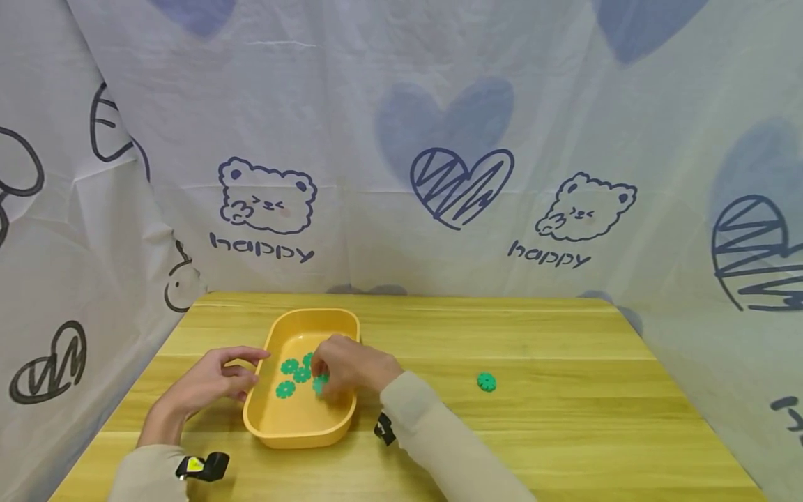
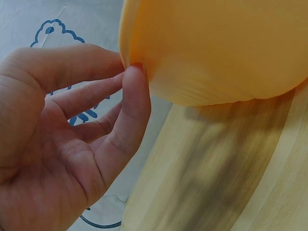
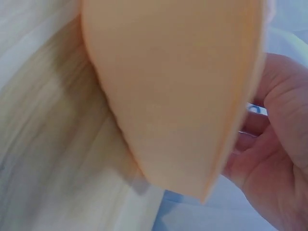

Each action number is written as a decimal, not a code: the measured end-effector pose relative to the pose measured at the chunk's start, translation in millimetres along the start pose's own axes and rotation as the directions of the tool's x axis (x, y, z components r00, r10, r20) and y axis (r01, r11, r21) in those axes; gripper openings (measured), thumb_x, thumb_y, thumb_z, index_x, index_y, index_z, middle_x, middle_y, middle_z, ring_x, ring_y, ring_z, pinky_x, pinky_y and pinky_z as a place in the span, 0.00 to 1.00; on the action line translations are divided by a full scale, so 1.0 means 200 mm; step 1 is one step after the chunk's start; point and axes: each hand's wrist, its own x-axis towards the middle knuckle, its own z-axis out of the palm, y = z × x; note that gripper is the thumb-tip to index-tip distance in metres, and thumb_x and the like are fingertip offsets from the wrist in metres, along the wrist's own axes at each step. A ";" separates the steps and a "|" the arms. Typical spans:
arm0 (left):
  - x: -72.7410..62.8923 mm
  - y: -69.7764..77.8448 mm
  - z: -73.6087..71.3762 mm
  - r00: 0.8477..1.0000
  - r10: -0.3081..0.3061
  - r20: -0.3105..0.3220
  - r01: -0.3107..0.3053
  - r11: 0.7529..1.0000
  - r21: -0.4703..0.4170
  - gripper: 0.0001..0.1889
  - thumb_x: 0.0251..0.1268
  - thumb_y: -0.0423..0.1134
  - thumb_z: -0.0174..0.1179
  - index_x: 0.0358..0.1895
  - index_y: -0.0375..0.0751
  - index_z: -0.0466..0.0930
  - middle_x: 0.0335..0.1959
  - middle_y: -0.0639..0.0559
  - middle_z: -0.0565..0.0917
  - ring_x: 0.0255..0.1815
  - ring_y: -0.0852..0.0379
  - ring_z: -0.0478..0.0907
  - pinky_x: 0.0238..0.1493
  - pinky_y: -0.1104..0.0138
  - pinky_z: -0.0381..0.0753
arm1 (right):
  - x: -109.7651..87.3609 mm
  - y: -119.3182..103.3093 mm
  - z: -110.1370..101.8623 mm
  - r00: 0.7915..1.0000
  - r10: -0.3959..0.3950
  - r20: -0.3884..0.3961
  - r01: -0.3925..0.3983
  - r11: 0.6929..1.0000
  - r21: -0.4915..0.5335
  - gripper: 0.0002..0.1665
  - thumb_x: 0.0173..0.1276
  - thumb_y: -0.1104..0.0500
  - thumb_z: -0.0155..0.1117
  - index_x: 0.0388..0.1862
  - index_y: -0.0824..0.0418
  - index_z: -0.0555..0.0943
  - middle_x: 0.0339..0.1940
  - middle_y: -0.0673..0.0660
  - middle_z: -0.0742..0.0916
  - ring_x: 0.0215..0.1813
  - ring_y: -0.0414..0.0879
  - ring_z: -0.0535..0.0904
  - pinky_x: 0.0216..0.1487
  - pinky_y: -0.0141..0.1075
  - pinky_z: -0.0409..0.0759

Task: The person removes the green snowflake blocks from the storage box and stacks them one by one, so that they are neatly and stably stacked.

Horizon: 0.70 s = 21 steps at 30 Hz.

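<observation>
A yellow plastic tray [image 1: 300, 440] stands on the table, left of the middle. Inside it lie several green flower-shaped discs [image 1: 285, 389]. My left hand [image 1: 203, 382] is at the tray's left side; in the left wrist view its thumb [image 2: 136, 91] and forefinger pinch the rim. My right hand [image 1: 351, 364] reaches over the right rim into the tray, its fingers bent down around another green disc [image 1: 320, 384]. In the right wrist view the tray wall [image 3: 168, 96] hides the fingertips of this hand.
One more green disc [image 1: 486, 381] lies on the wooden table [image 1: 564, 425] to the right of the tray. A printed cloth [image 1: 357, 139] hangs behind the table and along both sides. Black wrist cameras [image 1: 203, 467] sit at both sleeves.
</observation>
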 end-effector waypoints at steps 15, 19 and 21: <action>0.00 0.00 0.00 1.000 -0.016 -0.017 0.016 1.000 0.005 0.30 0.71 0.33 0.61 0.72 0.23 0.65 0.59 0.29 0.74 0.36 0.61 0.81 0.39 0.61 0.88 | -0.13 0.02 -0.15 0.998 -0.003 -0.060 0.003 1.000 0.005 0.12 0.59 0.61 0.79 0.43 0.59 0.90 0.39 0.49 0.90 0.38 0.36 0.79 0.43 0.21 0.78; 0.00 0.00 0.00 0.999 -0.030 -0.026 0.030 1.000 0.006 0.31 0.70 0.33 0.61 0.72 0.24 0.66 0.58 0.30 0.75 0.36 0.61 0.81 0.38 0.61 0.88 | -0.19 0.05 -0.19 0.996 0.022 -0.085 -0.018 0.999 0.041 0.10 0.60 0.60 0.78 0.42 0.58 0.90 0.37 0.49 0.89 0.37 0.36 0.78 0.41 0.23 0.78; 0.00 0.00 0.00 0.999 -0.033 -0.025 0.033 0.999 0.007 0.31 0.70 0.33 0.61 0.72 0.24 0.66 0.58 0.30 0.75 0.36 0.60 0.81 0.39 0.61 0.88 | -0.22 0.07 -0.20 0.994 0.026 -0.104 -0.020 0.998 0.060 0.10 0.60 0.60 0.78 0.41 0.58 0.90 0.36 0.49 0.89 0.36 0.37 0.77 0.41 0.24 0.78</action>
